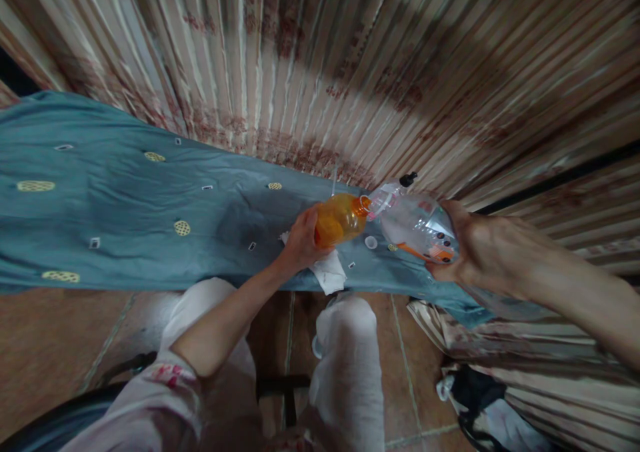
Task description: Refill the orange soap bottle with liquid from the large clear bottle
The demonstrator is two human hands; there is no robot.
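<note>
My left hand [301,240] is wrapped round an orange see-through bottle [343,219], tilted with its neck to the right. My right hand [470,242] grips a large clear plastic bottle [417,225], tipped so that its neck points left. The two necks meet or nearly meet; I cannot tell whether they touch. Behind them is a clear bottle with a black top [409,179], partly hidden. A small white cap [371,242] lies on the cloth below the necks. Under my left hand is a crumpled white tissue [330,273].
A teal cloth with pineapple prints [125,205] covers the narrow table. Pleated patterned curtains [300,72] hang behind it and at the right. My knees are at the front edge. A black and white bundle [480,399] lies on the tiled floor [400,372].
</note>
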